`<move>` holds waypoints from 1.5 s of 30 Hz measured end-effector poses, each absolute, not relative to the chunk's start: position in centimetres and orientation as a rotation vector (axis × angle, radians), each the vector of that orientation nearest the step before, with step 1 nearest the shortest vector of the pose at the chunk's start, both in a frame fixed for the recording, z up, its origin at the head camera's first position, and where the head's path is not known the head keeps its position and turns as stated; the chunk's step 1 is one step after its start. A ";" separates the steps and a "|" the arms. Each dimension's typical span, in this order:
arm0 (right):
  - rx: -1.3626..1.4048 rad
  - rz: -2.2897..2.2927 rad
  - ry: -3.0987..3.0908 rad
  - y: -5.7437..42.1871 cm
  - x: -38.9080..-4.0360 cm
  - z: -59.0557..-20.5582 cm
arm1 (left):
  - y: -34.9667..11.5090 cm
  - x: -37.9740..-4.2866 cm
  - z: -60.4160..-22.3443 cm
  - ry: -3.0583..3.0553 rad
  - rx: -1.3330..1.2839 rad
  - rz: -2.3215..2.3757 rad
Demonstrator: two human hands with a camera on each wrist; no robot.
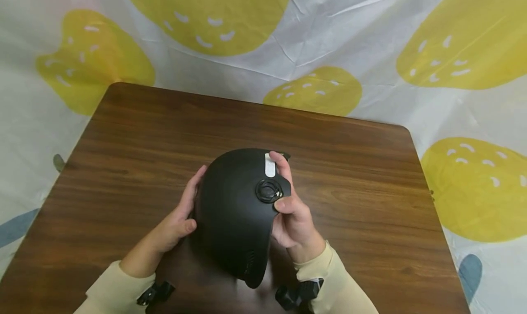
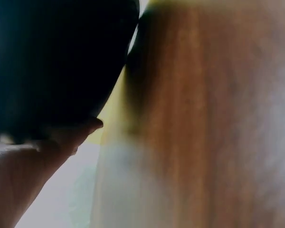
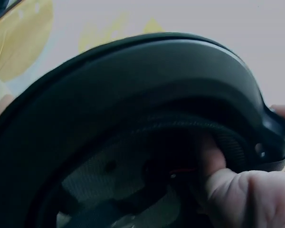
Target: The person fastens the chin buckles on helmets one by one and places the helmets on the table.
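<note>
A matte black helmet (image 1: 230, 204) is tilted between both hands over the wooden table, its hollow side turned to the right. On its shell sit a white label (image 1: 270, 166) and a round black disc (image 1: 263, 191). My left hand (image 1: 174, 227) supports the shell from the left, fingers extended along it and thumb apart. At the right edge my right hand (image 1: 296, 220) grips the rim near the disc, thumb outside. The right wrist view shows part of that hand (image 3: 249, 194) reaching into the dark lining (image 3: 118, 175). The far ends of the left fingers are hidden by the shell.
The brown table (image 1: 354, 177) has rounded far corners. A white curtain with yellow patterns (image 1: 313, 92) hangs behind it. Small black devices (image 1: 299, 293) are strapped at both wrists, over cream sleeves (image 1: 119, 289).
</note>
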State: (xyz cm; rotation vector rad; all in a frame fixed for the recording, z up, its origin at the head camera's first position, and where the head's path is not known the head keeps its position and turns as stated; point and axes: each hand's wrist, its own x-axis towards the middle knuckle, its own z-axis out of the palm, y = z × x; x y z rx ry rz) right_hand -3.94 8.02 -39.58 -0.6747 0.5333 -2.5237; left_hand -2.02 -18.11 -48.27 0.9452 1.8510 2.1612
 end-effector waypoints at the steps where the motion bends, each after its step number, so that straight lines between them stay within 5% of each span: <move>1: -0.684 -2.529 0.503 8.0 -3.9 -39.7 | -18.2 -2.1 -48.4 1.858 0.936 2.159; 45: -0.926 -2.453 0.427 10.5 -3.3 -42.9 | -19.2 -2.4 -48.2 1.839 0.857 2.177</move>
